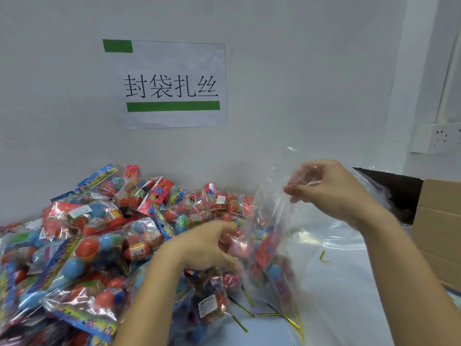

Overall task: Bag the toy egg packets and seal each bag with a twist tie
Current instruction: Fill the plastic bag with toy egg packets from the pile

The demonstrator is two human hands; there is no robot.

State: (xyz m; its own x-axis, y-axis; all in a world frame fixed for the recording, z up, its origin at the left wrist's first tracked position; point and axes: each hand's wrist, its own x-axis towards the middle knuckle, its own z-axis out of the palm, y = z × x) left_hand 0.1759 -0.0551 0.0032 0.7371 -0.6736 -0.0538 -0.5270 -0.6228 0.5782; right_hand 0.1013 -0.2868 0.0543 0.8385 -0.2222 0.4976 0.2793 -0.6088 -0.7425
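Observation:
A big heap of toy egg packets [94,233], clear wrappers with red, blue and orange eggs, covers the left half of the table. My right hand [329,188] is raised and pinches the top edge of a clear plastic bag [282,236], which hangs down with a packet [268,255] inside it. My left hand [207,245], blurred, sits at the bag's left side with its fingers curled on a packet at the opening. Several gold twist ties [277,314] lie on the table below the bag.
A paper sign [169,83] with green bars is stuck on the white wall behind. An open cardboard box [439,221] stands at the right. More clear bags [346,245] lie flat under my right arm. A wall socket [439,137] sits at upper right.

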